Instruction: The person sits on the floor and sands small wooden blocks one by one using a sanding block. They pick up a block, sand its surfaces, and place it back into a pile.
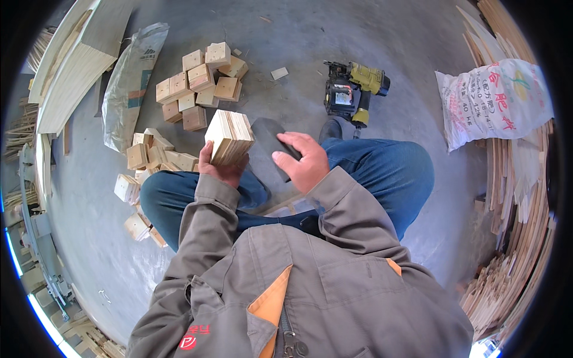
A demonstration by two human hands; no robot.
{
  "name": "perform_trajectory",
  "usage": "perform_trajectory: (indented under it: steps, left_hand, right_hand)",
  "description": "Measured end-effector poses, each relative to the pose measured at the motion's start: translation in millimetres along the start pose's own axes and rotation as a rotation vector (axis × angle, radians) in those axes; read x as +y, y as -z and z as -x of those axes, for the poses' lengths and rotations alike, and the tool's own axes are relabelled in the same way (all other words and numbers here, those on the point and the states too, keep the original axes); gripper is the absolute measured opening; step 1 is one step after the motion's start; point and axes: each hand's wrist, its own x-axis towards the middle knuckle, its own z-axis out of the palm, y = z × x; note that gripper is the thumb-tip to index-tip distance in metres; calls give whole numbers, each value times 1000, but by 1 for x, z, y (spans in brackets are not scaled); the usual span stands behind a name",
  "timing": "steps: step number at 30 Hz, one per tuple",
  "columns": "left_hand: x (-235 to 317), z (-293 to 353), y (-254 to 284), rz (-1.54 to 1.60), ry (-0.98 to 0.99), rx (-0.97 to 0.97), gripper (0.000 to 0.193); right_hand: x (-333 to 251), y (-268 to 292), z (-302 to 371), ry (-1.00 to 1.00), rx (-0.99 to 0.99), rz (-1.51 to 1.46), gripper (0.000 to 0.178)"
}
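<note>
My left hand (224, 170) grips a block of stacked plywood pieces (231, 137) from below and the side, layered edges showing. In my right hand (303, 160) is a dark grey rectangular block (270, 143), the thumb and fingers closed on its right side. Its exact kind is unclear, and its outline is slightly blurred. The two blocks are close beside each other, above the gap between my knees; whether they touch I cannot tell.
Finished-looking wooden blocks lie in a heap (194, 83) ahead and another pile (152, 156) by my left knee. A yellow and black nail gun (352, 89) rests on the floor ahead right. A white sack (495, 104) lies on wood strips (519, 238) at right; plywood sheets (83, 65) stand left.
</note>
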Motion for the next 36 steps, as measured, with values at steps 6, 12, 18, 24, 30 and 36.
perform_trajectory:
  steps: [6,12,18,24,30,36]
  left_hand:
    - [-3,4,-4,-42,55,-146,65]
    - [-7,2,-5,-34,185,-386,80]
    - [-11,7,-11,-43,148,-327,80]
    - [-4,7,-3,-27,11,-119,70]
    - [5,4,-3,11,-37,-128,66]
    - [0,5,-8,-34,5,-182,77]
  right_hand:
    - [8,5,-17,-82,119,-118,45]
    - [11,3,-23,-131,175,-142,46]
    - [20,-3,-20,55,187,53,48]
    - [-3,0,3,199,61,85,47]
    - [-6,4,5,105,59,29,46]
    - [4,8,-15,16,187,21,50]
